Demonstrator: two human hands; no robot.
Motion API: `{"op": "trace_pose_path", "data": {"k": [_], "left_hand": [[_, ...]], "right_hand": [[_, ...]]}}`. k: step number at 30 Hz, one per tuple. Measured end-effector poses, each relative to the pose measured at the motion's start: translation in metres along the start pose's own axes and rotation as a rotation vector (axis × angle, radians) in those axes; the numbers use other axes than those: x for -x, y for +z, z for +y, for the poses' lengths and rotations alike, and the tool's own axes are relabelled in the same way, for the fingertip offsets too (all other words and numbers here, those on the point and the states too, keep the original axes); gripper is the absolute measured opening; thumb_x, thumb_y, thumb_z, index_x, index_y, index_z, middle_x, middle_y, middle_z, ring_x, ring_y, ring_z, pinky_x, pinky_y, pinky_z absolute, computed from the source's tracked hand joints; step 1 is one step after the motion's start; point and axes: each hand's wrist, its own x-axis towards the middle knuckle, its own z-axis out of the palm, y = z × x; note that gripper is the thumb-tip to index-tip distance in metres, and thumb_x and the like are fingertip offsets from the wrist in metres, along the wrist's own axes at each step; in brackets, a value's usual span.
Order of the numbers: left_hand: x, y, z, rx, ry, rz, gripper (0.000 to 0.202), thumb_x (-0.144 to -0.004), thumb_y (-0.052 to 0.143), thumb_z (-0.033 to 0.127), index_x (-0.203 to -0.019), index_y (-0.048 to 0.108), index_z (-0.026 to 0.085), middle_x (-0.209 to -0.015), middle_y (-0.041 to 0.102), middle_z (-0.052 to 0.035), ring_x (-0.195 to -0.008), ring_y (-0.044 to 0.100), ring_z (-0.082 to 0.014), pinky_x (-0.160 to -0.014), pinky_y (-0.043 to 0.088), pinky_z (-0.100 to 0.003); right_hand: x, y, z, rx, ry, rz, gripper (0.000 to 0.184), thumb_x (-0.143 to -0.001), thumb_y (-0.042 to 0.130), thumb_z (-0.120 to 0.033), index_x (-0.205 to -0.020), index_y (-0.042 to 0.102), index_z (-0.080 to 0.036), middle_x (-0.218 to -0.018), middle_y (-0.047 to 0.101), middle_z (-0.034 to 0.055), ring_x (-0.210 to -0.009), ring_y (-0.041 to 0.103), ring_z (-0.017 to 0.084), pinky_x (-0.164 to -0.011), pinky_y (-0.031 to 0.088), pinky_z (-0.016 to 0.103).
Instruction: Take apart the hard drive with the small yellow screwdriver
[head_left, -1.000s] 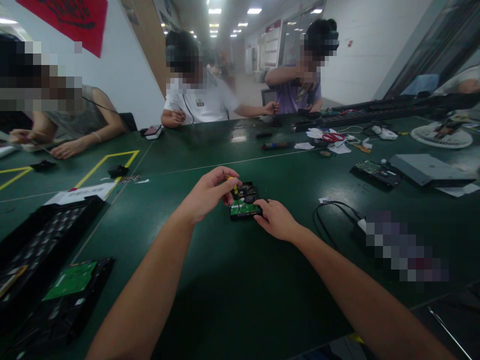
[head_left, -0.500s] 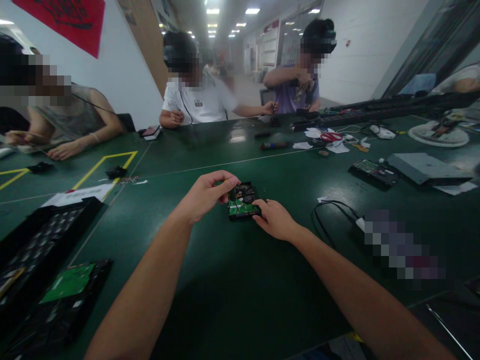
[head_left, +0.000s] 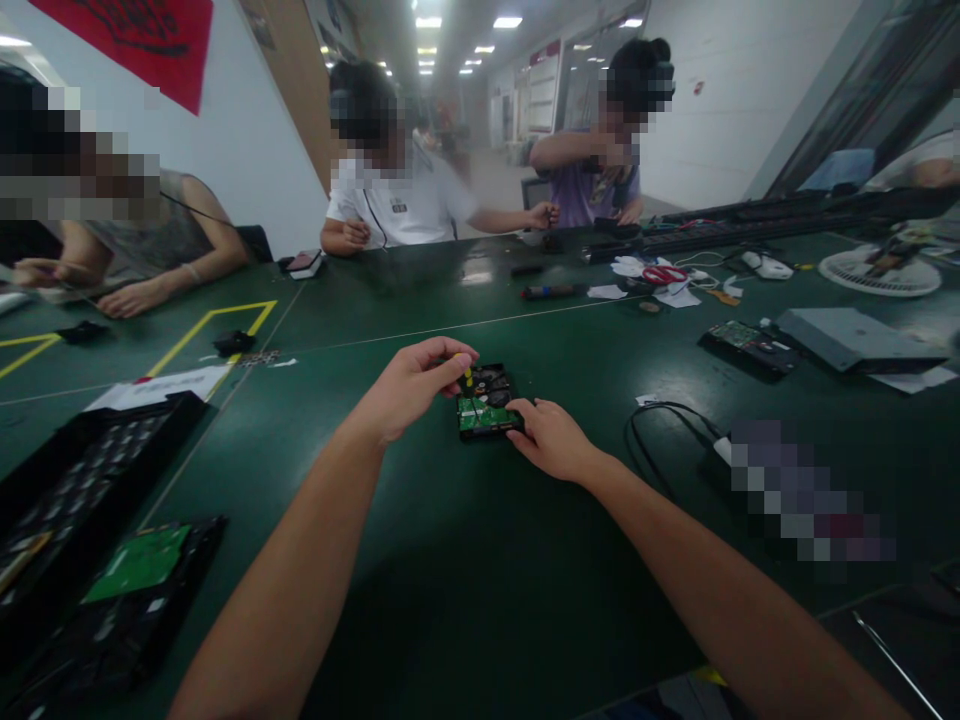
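Plainly, well to the left of the hard drive point(head_left: 486, 400) sits a black tray point(head_left: 82, 480), and nearer the camera a green circuit board point(head_left: 139, 562) lies on another dark tray, neither one touched. Just left of the drive, the left hand point(head_left: 416, 385) has its fingertips pinched together on a small yellow-handled screwdriver point(head_left: 468, 376), held roughly upright with its tip down on the drive's green board (the tip itself is too small to make out). The drive lies flat on the dark green table point(head_left: 450, 560), board side up, in the middle between the two forearms. At its near right corner the right hand point(head_left: 551, 438) has thumb and fingers closed against the edge, bracing the drive in place. The step in hand looks to be working a screw on the board; what follows calls for a steady tip seated squarely in the screw head, and a firm hold at the corner so that the drive does not turn with it. Further right of the drive lie a black cable point(head_left: 667, 425) and, beyond it, a second drive point(head_left: 750, 345).
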Motion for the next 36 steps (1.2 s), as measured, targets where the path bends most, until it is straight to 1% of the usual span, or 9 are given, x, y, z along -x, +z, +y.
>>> {"op": "trace_pose_path", "data": {"k": [7, 13, 18, 21, 25, 28, 32, 34, 36], "left_hand": [[0.0018, 0.0004, 0.0035, 0.031, -0.031, -0.004, 0.033, -0.092, 0.072, 0.041, -0.117, 0.074, 0.021, -0.088, 0.066, -0.0023, -0.066, 0.059, -0.0116, -0.061, 0.047, -0.026], [0.0006, 0.0033, 0.0022, 0.108, -0.049, -0.003, 0.03, -0.091, 0.071, 0.042, -0.112, 0.072, 0.021, -0.102, 0.069, -0.0051, -0.07, 0.065, -0.0129, -0.062, 0.049, -0.027], [-0.0004, 0.0027, 0.0003, 0.004, -0.032, 0.067, 0.034, -0.091, 0.071, 0.052, -0.104, 0.074, 0.021, -0.091, 0.066, -0.0025, -0.07, 0.06, -0.012, -0.064, 0.048, -0.025], [0.0008, 0.0016, 0.0023, -0.081, 0.001, 0.073, 0.036, -0.091, 0.071, 0.054, -0.098, 0.076, 0.019, -0.088, 0.066, -0.0025, -0.069, 0.055, -0.0113, -0.065, 0.047, -0.025], [0.0024, 0.0017, 0.0041, -0.073, 0.017, 0.01, 0.035, -0.091, 0.072, 0.05, -0.109, 0.074, 0.02, -0.088, 0.066, -0.0026, -0.068, 0.057, -0.0114, -0.065, 0.049, -0.026], [0.0029, 0.0031, 0.0044, 0.006, 0.008, -0.017, 0.038, -0.09, 0.074, 0.044, -0.118, 0.068, 0.019, -0.095, 0.069, -0.0042, -0.063, 0.059, -0.0105, -0.06, 0.049, -0.026], [0.0025, 0.0047, 0.0054, 0.089, -0.034, -0.048, 0.033, -0.091, 0.072, 0.042, -0.112, 0.066, 0.018, -0.11, 0.072, -0.0092, -0.06, 0.06, -0.0096, -0.057, 0.05, -0.026], [0.0018, 0.0045, 0.0052, 0.099, -0.051, -0.052, 0.029, -0.092, 0.07, 0.041, -0.108, 0.068, 0.018, -0.105, 0.072, -0.0082, -0.062, 0.062, -0.0107, -0.057, 0.049, -0.026], [0.0011, 0.0036, 0.0038, 0.097, -0.067, -0.034, 0.027, -0.093, 0.069, 0.04, -0.108, 0.072, 0.018, -0.089, 0.07, -0.0048, -0.062, 0.062, -0.012, -0.057, 0.048, -0.026]], "right_hand": [[-0.0005, 0.0016, 0.0007, -0.001, 0.0, 0.005, 0.036, -0.101, 0.058, -0.029, -0.135, 0.054, -0.02, -0.081, 0.069, 0.0007, -0.085, 0.068, 0.022, -0.114, 0.04, 0.049], [-0.0007, -0.0005, -0.0012, 0.004, -0.001, -0.003, 0.036, -0.101, 0.058, -0.03, -0.135, 0.055, -0.019, -0.082, 0.069, 0.0019, -0.085, 0.068, 0.023, -0.113, 0.041, 0.048], [-0.0014, -0.002, -0.0026, -0.002, 0.013, -0.015, 0.036, -0.101, 0.058, -0.031, -0.135, 0.055, -0.019, -0.084, 0.07, 0.0031, -0.087, 0.068, 0.023, -0.113, 0.04, 0.048], [-0.0011, -0.0022, -0.0021, -0.005, 0.016, -0.018, 0.035, -0.101, 0.058, -0.031, -0.134, 0.055, -0.02, -0.086, 0.071, 0.003, -0.087, 0.068, 0.023, -0.113, 0.04, 0.048], [-0.0008, -0.0022, -0.0013, -0.005, 0.01, -0.018, 0.036, -0.102, 0.058, -0.032, -0.136, 0.054, -0.02, -0.086, 0.07, 0.0025, -0.088, 0.068, 0.022, -0.113, 0.04, 0.049], [-0.0007, -0.0021, -0.0016, -0.001, 0.01, -0.018, 0.037, -0.102, 0.058, -0.032, -0.136, 0.054, -0.02, -0.086, 0.07, 0.0025, -0.088, 0.068, 0.023, -0.113, 0.04, 0.049], [-0.0004, -0.0019, -0.0024, 0.007, 0.017, -0.004, 0.035, -0.101, 0.058, -0.032, -0.134, 0.055, -0.021, -0.089, 0.071, 0.0032, -0.091, 0.068, 0.023, -0.112, 0.041, 0.049], [-0.0002, -0.0016, -0.0023, 0.002, 0.018, -0.003, 0.035, -0.102, 0.057, -0.032, -0.135, 0.055, -0.021, -0.088, 0.071, 0.0029, -0.092, 0.069, 0.024, -0.113, 0.04, 0.05], [-0.0002, -0.001, -0.0017, -0.008, 0.016, -0.006, 0.036, -0.102, 0.057, -0.033, -0.136, 0.054, -0.021, -0.087, 0.071, 0.0025, -0.091, 0.069, 0.023, -0.113, 0.04, 0.05]]}}
